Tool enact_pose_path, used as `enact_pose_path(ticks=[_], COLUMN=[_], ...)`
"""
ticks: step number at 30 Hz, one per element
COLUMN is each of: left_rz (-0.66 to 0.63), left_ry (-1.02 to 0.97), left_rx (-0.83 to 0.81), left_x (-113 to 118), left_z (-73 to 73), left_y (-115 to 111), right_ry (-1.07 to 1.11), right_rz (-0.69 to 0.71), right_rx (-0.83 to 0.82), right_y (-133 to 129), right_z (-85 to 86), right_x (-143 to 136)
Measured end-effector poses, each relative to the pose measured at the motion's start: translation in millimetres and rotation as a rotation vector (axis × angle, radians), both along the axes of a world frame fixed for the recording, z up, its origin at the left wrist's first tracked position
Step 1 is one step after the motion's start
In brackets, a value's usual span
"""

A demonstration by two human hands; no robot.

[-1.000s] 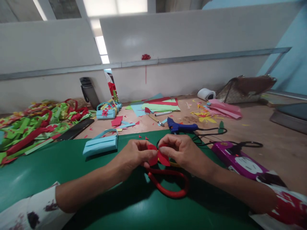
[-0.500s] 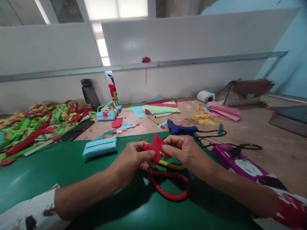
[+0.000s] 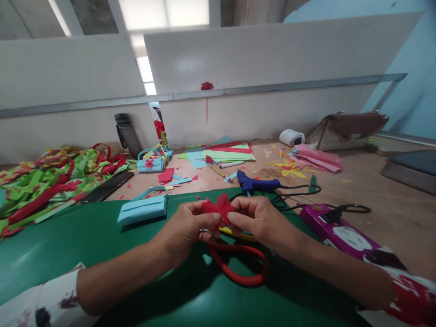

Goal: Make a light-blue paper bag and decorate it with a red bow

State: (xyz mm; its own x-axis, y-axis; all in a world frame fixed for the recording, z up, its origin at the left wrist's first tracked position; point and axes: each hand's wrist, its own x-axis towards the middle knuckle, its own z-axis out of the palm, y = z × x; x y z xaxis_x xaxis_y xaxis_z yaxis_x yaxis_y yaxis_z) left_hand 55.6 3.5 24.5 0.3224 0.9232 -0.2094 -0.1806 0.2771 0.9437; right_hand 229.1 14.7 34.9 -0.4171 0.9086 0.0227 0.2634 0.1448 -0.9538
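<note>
Red paper flower (image 3: pixel 223 207) pinched in left hand (image 3: pixel 194 223) and right hand (image 3: pixel 255 218), fingers apparently nearly closed

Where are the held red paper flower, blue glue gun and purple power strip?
Red paper flower (image 3: pixel 224 204): head view, upper petal.
Blue glue gun (image 3: pixel 259 185): head view, body.
Purple power strip (image 3: pixel 350 238): head view, white face.

The hands (image 3: pixel 189 222) (image 3: pixel 254 218) hide parts of the red paper flower (image 3: pixel 224 206), the yellow handle (image 3: pixel 242 235) is partly covered, and the frame cuts off both sleeves (image 3: pixel 46 297) (image 3: pixel 413 293).
</note>
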Motion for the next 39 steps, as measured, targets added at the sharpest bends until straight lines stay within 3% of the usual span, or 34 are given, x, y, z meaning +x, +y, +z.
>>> enact_pose_path(ticks=[11,14,19,23,28,35,39], left_rz=[0.084,0.124,0.128,0.134,0.226,0.288,0.313], left_ry=[-0.111,-0.132,-0.109,-0.071,-0.033,-0.006,-0.021], left_rx=[0.017,0.019,0.071,0.091,0.091,0.087,0.105], left_x=[1.8,-0.3,-10.9,-24.8,-44.5,-57.2,-61.9], left_z=[2.6,6.2,13.3,11.3,8.5,15.4,20.8], left_y=[-2.4,-0.7,4.6,8.9,12.6,19.2,24.3], right_ry=[0.042,-0.160,-0.771,-0.981,-0.983,-0.722,-0.551], right_rz=[0.107,0.101,0.205,0.199,0.182,0.199,0.184], right_rx=[-0.017,0.102,0.571,0.656,0.589,0.446,0.227], right_y=[-4.7,-6.3,-14.1,-16.6,-11.2,-10.8,-7.8], right_z=[0.7,2.8,-7.2,-19.2,-18.9,-23.9,-23.5], right_x=[-1.6,0.3,1.3,-1.5,-0.6,9.0,13.2])
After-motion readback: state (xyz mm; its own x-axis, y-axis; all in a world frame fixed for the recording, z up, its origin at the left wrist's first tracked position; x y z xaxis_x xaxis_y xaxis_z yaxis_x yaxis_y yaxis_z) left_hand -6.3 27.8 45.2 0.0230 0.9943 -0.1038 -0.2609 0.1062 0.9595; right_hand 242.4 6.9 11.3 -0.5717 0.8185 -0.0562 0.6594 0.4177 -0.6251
